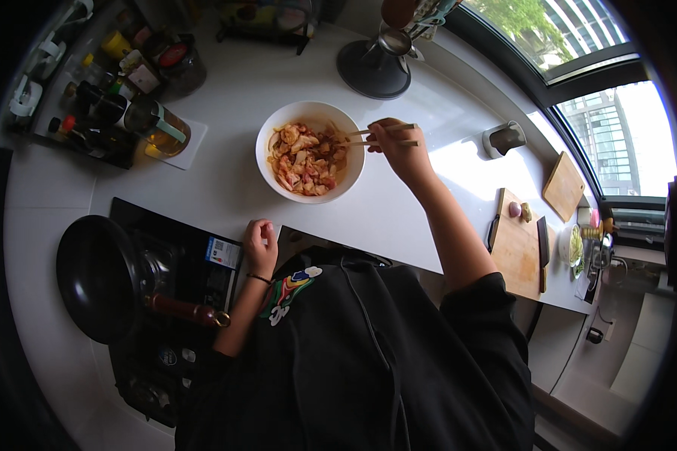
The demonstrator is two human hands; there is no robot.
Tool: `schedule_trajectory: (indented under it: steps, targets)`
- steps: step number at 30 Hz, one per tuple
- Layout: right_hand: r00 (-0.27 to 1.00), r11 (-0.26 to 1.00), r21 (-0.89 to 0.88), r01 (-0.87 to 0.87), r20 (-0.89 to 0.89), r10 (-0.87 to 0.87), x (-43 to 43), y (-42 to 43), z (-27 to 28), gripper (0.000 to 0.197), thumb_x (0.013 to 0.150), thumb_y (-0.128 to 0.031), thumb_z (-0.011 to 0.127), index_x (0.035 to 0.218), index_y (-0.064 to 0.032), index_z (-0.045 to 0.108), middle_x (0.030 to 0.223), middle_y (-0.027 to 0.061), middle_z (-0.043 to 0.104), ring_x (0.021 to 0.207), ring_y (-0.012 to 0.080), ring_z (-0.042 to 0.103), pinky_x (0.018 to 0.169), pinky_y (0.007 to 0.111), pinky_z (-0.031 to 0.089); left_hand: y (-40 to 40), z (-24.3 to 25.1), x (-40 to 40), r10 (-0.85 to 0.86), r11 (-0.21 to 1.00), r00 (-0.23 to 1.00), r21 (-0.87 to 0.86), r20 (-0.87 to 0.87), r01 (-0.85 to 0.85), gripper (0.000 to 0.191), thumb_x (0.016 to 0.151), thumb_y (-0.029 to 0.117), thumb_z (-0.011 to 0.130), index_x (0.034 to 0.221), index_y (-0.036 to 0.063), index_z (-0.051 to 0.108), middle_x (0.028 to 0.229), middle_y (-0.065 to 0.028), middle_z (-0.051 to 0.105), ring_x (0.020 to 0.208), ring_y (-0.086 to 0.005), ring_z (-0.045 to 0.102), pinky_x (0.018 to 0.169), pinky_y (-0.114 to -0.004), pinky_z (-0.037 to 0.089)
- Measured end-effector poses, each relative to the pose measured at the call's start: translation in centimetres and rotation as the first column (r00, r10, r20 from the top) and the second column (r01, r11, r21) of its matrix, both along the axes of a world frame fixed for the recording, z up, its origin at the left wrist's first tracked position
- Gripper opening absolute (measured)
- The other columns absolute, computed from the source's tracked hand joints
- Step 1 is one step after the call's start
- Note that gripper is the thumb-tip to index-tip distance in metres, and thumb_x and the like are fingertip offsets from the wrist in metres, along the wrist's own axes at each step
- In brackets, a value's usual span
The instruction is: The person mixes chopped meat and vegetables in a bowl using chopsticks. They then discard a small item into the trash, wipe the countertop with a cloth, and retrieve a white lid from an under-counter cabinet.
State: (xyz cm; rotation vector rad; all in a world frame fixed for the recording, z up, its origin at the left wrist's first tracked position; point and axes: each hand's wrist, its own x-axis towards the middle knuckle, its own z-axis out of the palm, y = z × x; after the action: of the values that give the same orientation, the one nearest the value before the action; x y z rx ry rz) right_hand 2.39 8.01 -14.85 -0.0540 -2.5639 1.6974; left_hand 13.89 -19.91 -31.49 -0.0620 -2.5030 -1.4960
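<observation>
A white bowl [263, 173] stands on the white countertop, holding pieces of raw-looking meat [304, 160] coated in a reddish-brown sauce. My right hand [398, 147] is at the bowl's right side, closed on a pair of wooden chopsticks [392, 143] whose tips are among the meat. Nearer my body, below the bowl, my left hand [261, 245] hangs by the counter's front edge with its fingers curled. Nothing shows in it, though its palm is partly hidden.
A black wok [99, 279] with a wooden handle sits on the stove at left. Bottles and a glass jug [169, 132] stand behind it. A utensil stand [374, 70] is at the back. On the right lie a cutting board [513, 265], a cleaver [543, 242] and onions.
</observation>
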Motion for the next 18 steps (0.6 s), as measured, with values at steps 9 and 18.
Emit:
schedule_trajectory:
  steps: [9,18]
  targets:
    - [0.925,0.951,0.214,-0.222,-0.261,0.274,-1.7,-6.1,-1.3,0.014,0.084,-0.009,0.055,0.085,0.0027,0.061,0.071,0.0137,0.063,0.064,0.0222,0.063,0.058,0.029,0.048,0.0,0.1,-0.2,-0.015,1.0,1.0,-0.006,-0.005,0.015,0.009,0.086,0.01,0.052,0.086,0.0012,0.055,0.076,-0.0075,0.056,0.062,-0.0173,0.053,0.056,-0.027,0.044]
    - [0.991,0.988,0.08,-0.134,0.034,0.131,-1.3,-2.1,2.0,0.017,0.083,-0.006,0.052,0.08,0.0077,0.061,0.079,0.0148,0.063,0.058,0.0201,0.061,0.055,0.029,0.048,-0.3,-0.4,-0.1,-0.016,1.0,1.0,-0.006,-0.002,0.016,0.009,0.086,0.009,0.052,0.087,0.0007,0.055,0.078,-0.0084,0.056,0.063,-0.0178,0.054,0.057,-0.026,0.044]
